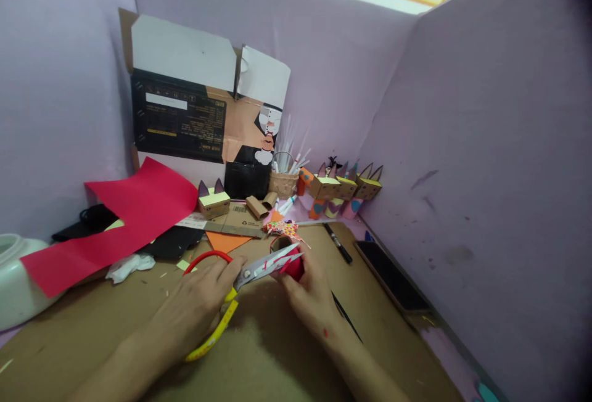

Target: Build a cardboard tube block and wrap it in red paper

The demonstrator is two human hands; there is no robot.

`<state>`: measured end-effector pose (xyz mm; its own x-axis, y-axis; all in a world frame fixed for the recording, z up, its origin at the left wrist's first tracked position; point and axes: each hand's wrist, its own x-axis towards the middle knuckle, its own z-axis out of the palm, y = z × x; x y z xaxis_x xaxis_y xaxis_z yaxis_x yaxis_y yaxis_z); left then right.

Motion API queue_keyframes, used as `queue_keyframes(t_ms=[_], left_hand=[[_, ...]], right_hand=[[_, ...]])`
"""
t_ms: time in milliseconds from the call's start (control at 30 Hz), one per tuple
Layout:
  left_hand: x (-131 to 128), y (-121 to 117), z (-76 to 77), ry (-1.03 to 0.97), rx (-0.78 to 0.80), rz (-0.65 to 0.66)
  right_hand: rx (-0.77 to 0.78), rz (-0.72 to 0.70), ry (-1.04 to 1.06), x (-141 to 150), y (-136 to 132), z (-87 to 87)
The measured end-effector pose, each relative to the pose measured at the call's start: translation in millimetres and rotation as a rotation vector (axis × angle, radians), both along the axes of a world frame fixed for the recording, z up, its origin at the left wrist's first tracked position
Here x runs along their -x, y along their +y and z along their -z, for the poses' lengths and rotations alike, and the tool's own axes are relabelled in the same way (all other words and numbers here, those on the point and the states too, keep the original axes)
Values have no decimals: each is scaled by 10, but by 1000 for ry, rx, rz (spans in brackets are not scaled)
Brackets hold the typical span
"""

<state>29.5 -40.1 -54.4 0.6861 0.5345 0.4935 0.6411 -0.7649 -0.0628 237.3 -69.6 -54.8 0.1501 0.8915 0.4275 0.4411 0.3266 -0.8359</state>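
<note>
My left hand [203, 294] grips a pair of scissors [250, 275] with one red and one yellow handle. The blades are parted and point right, with small red marks on the metal. My right hand [309, 294] is closed around a short cardboard tube covered in red paper [295, 267]. In the head view the blades overlap the tube's near side, hiding part of it; whether they touch the paper I cannot tell. A large cut sheet of red paper [139, 223] lies to the left.
A white jar [23, 282] stands at the left edge. Behind are a flattened box [180, 112], a basket of sticks [283, 183] and several cardboard animal figures [324, 187]. A black marker [337, 243] and a phone [391, 275] lie on the right.
</note>
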Motion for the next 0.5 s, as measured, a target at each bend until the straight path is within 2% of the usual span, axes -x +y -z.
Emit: queue_keyframes(t_ms=[133,333,500], left_hand=[[-8,-9,-1,-30,34,12],[4,-15,-15,0,66,-51],[7,-48,2,-21,65,-37]], right_hand=[[21,35,7,2,-1,-2],[3,65,-3,2,1,-17],[26,60,20,7,2,-15]])
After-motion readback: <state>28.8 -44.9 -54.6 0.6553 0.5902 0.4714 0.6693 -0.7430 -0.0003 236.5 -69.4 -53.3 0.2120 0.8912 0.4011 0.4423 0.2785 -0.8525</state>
